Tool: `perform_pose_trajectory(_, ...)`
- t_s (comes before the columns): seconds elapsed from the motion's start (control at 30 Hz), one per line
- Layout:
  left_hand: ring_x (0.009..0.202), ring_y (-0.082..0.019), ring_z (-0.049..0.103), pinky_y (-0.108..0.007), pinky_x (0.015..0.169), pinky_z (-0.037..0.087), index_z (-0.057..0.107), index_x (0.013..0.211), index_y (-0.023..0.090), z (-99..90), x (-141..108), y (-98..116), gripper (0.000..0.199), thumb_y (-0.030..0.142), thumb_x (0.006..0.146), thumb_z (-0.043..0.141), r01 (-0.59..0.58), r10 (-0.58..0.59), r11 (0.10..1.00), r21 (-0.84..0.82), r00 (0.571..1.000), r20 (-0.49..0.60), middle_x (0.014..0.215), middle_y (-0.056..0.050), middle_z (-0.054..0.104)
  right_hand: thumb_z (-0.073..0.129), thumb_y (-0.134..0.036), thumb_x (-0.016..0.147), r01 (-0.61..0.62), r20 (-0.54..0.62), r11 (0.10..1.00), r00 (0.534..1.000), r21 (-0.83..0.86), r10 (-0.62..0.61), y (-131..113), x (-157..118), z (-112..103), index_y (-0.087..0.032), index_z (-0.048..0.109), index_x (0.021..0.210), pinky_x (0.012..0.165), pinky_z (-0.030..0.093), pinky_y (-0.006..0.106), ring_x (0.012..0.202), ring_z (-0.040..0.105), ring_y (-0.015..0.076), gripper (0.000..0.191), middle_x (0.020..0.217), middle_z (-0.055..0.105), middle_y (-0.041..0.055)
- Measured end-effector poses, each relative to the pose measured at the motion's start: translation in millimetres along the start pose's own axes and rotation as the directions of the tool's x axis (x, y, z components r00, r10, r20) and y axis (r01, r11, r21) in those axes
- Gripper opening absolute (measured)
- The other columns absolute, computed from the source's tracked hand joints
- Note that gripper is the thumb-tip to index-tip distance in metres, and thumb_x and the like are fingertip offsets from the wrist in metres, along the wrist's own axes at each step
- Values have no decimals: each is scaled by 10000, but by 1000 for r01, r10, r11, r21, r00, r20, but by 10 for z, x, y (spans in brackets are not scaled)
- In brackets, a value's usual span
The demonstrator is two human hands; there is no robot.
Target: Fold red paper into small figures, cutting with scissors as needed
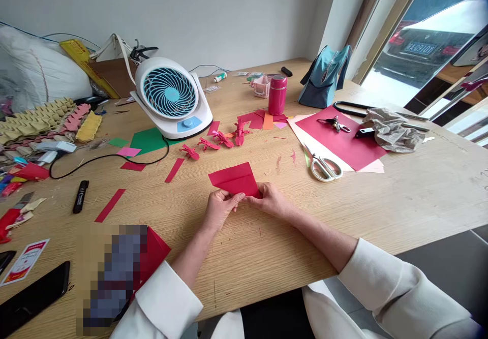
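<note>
A piece of red paper with a crease across it is held up over the wooden table. My left hand pinches its lower left edge between thumb and fingers. At the lower right corner, my right hand grips the same sheet, its thumb close to the left one. Beyond the paper stand several small folded red paper figures. A narrow red paper strip lies to the left of the sheet, and white-handled scissors rest to the right.
A white and blue fan stands at the back left, its black cable curving across the table. Behind the figures is a pink flask. Red sheets lie right, near a blue bag. A black marker and phone lie left.
</note>
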State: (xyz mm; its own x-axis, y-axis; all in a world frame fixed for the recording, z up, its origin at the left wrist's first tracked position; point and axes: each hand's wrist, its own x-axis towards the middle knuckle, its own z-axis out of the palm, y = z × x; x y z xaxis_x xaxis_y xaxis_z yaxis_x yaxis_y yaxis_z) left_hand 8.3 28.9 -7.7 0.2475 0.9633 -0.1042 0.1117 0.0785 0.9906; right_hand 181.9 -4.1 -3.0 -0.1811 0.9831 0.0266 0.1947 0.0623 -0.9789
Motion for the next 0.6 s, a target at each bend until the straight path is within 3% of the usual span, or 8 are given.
perform_pose_trajectory(0.27, 434, -54, 460, -204, 428, 358, 643, 573, 128, -75, 49, 54, 347, 384, 543, 875, 11, -34, 976, -218, 994, -103, 564, -21, 653, 634, -415, 773, -47, 30, 999, 998, -19, 47, -16, 0, -33, -140, 618, 821, 520, 299, 217, 571, 350, 86, 279, 635, 455, -32)
perform_pose_trajectory(0.6, 478, -44, 469, -151, 412, 344, 615, 658, 136, -194, 121, 114, 433, 357, 461, 930, 21, -115, 873, -488, 980, -164, 570, -3, 638, 616, -399, 755, -57, 59, 998, 997, -3, 57, -31, 8, -58, -162, 544, 753, 510, 257, 230, 559, 321, 81, 248, 617, 391, -45)
